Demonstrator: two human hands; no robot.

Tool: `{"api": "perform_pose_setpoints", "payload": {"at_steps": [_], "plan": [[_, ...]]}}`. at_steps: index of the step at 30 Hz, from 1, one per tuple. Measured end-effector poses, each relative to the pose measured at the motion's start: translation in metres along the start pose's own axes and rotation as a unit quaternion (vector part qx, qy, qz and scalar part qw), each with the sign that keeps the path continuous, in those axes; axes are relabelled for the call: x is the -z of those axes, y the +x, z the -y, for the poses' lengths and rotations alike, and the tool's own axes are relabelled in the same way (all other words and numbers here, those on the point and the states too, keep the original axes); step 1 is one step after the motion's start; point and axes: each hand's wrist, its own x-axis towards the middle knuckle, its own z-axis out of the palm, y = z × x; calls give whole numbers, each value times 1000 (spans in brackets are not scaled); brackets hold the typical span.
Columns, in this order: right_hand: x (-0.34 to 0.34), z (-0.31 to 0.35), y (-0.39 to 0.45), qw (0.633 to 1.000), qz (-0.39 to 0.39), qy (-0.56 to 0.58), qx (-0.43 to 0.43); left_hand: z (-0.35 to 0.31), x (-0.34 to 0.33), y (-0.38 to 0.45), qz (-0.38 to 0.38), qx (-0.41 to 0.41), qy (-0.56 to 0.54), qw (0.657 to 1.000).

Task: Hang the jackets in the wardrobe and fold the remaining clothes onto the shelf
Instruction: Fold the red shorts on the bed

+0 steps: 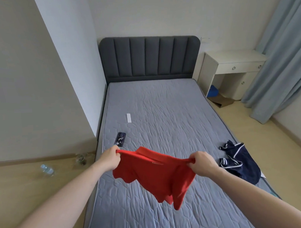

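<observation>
A bed [163, 113] with a bare grey quilted mattress fills the middle of the frame, its dark grey padded headboard [149, 58] at the top centre against the wall. Pale blue curtains [282, 54] hang down the right edge, and a white desk [234, 64] with drawers stands in the upper right, just beside the headboard, with a blue thing and a piece of brown cardboard [221, 101] on the floor under it. Low in the centre, a red shirt [160, 176] is held up in the air above the mattress, stretched between both hands by its top edge and hanging down in loose folds. The left hand [110, 158] grips the shirt's left end, fingers curled round the cloth; the right hand [202, 163] grips the right end the same way, fingers bunched on the fabric. At the lower right, a dark blue garment with white stripes [241, 163] lies crumpled on the mattress near its right edge, well apart from the red shirt. On the floor at the lower left lies a clear plastic bottle [47, 170]. A dark phone [120, 139] rests on the mattress near its left edge, just above the left hand, and a small white remote [128, 117] lies further up the bed.
</observation>
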Motion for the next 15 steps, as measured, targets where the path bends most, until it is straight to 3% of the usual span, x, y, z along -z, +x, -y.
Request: {"api": "perform_pose_setpoints", "payload": {"at_steps": [7, 15], "plan": [[67, 0, 65, 996, -91, 0, 6, -60, 57, 55, -91, -56, -61, 992], [119, -4, 116, 966, -238, 14, 99, -87, 104, 90, -212, -157, -52, 963]]}}
